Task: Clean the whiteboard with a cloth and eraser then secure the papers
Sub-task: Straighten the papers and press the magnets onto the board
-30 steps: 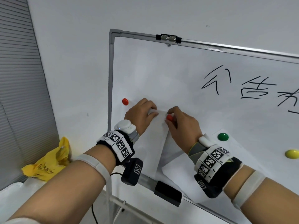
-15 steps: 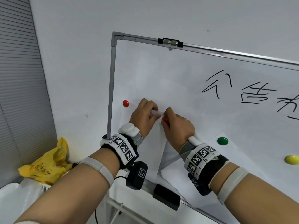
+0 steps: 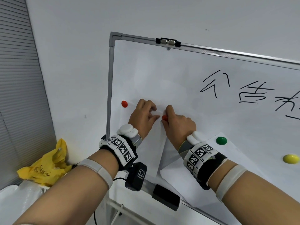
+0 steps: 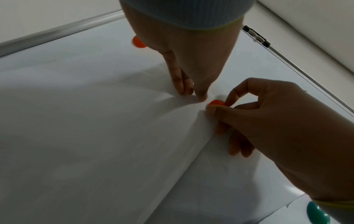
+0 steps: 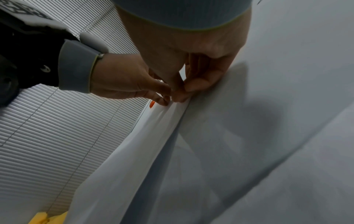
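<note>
A white sheet of paper lies against the whiteboard; one red magnet pins its upper left corner. My left hand presses the paper's upper right corner to the board with straight fingertips. My right hand pinches a second red magnet at that same corner, seen as an orange dome in the left wrist view. A second sheet lies lower right under a green magnet. A black eraser sits on the tray.
Black handwriting runs across the board's right part. A yellow magnet sticks at the far right. A yellow plastic bag lies lower left by the window blinds. A clip sits on the board's top frame.
My right hand has carried the red magnet left, up to the paper's corner beside my left fingertips. The view shifted slightly; the left hand has kept its place on the paper.
</note>
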Demonstrator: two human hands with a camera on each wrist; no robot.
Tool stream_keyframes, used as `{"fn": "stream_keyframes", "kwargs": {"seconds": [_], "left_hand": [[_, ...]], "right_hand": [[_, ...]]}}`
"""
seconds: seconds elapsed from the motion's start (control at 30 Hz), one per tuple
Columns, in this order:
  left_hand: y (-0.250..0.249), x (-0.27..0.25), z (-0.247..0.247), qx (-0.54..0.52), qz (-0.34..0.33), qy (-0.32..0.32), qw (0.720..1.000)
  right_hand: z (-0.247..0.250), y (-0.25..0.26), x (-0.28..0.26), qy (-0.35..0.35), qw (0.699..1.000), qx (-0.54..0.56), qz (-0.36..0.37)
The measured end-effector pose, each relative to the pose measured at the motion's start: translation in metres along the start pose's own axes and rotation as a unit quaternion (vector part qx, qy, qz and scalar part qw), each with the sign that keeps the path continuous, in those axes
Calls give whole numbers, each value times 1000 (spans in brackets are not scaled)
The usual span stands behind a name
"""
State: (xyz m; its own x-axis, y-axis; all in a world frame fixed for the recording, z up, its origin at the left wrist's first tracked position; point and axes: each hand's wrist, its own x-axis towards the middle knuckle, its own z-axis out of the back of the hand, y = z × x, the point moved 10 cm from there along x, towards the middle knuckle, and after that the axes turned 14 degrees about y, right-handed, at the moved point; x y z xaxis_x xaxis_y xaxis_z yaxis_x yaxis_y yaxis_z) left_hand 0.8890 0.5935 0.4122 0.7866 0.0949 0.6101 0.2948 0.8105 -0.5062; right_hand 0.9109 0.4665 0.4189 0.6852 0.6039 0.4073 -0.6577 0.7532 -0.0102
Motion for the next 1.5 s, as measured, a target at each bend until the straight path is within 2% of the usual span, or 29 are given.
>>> {"fn": "stream_keyframes", "kwargs": {"seconds": [0.4, 0.6, 0.77, 0.87, 0.97, 1.03, 1.13, 1.23, 1.33, 1.5], "left_hand": [[-1, -4, -3, -9, 0, -17, 1000], [-7, -9, -4, -10, 5, -18, 1000], [-62, -13, -22, 35, -44, -37, 998], [-96, -14, -30, 106, -40, -70, 991], [-127, -24, -44, 108, -47, -94, 989], [-158, -29, -65, 87, -102, -56, 989], [-220, -40, -128, 104, -229, 68, 966], [-239, -48, -177, 192, -261, 144, 935], [-243, -52, -198, 240, -245, 155, 926], [-245, -52, -204, 272, -223, 104, 930]], "right_hand": [[-6, 4, 2, 5, 999, 9, 36], [-3, 2, -12, -5, 997, 67, 33], [10, -30, -57, -51, 992, 116, -10], [20, -62, -86, -65, 986, 154, -24], [39, -94, -122, -97, 980, 169, -35], [48, -116, -141, -120, 974, 184, -49], [62, -166, -178, -152, 964, 198, -94], [73, -207, -202, -179, 961, 176, -113], [83, -239, -220, -190, 965, 140, -114], [86, -254, -231, -173, 978, 92, -75]]}}
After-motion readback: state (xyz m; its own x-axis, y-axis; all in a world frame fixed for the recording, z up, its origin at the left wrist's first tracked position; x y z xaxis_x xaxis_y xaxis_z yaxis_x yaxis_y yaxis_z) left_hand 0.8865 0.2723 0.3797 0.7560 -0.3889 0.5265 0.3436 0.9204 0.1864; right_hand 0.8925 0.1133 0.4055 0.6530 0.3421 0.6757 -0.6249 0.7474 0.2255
